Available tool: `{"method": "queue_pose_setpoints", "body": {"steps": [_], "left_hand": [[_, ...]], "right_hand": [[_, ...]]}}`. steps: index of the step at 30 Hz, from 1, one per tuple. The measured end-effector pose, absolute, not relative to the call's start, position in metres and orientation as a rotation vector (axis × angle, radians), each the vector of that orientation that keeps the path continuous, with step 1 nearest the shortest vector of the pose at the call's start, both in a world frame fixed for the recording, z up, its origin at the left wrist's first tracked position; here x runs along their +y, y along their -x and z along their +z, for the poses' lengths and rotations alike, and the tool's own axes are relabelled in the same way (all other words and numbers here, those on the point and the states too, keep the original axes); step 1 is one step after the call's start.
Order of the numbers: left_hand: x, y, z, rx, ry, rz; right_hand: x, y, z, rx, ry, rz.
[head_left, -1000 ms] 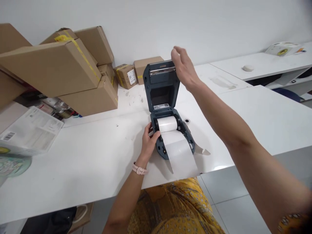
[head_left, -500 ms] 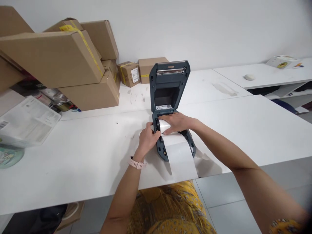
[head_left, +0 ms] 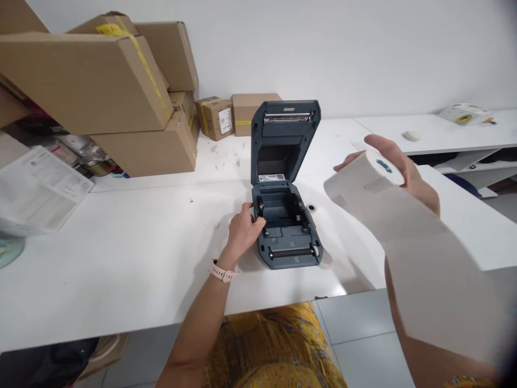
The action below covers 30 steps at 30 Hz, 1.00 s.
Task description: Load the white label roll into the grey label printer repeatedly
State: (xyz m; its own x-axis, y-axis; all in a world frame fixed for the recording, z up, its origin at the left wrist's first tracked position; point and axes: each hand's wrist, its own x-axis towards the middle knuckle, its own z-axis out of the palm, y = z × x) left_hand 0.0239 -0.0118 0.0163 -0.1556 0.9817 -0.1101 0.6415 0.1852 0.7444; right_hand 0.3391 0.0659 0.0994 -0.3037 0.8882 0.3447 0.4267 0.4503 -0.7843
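A dark grey label printer [head_left: 287, 233] stands on the white table with its lid [head_left: 278, 134] raised. Its roll bay is bare inside, with the black roller showing along the front. My left hand [head_left: 243, 230] grips the printer's left edge, thumb over the rim and fingers on the outer side. Up to the right of the printer, my right hand [head_left: 416, 175] holds a white label roll [head_left: 357, 178] by its far side. A long loose strip of the paper hangs from the roll over my right forearm. The fingertips behind the roll are partly hidden.
Stacked cardboard boxes [head_left: 100, 86] fill the back left. A plastic-wrapped package [head_left: 44, 188] lies at the left edge. A small round white object [head_left: 311, 207] sits right of the printer. Further right are a white box [head_left: 464, 114] and a rounded white item [head_left: 412, 135].
My right hand has lifted the label roll out of the printer and carried it up to the right, the paper strip trailing. My left hand stays at the printer's left edge.
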Motion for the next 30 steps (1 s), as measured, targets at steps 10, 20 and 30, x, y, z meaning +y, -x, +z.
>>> {"method": "queue_pose_setpoints", "body": {"steps": [10,20,30], "left_hand": [[-0.011,-0.024,0.014,1.882,-1.517,0.762],[-0.01,-0.026,0.017,1.913,-1.587,0.718],[-0.011,-0.025,0.014,1.893,-1.561,0.76]], "right_hand": [[0.106,-0.406,-0.001,-2.065,1.292,0.972],[0.069,-0.378,0.059,-1.945,1.161,0.856],[0.078,-0.304,-0.01,-2.26,1.33,0.876]]}}
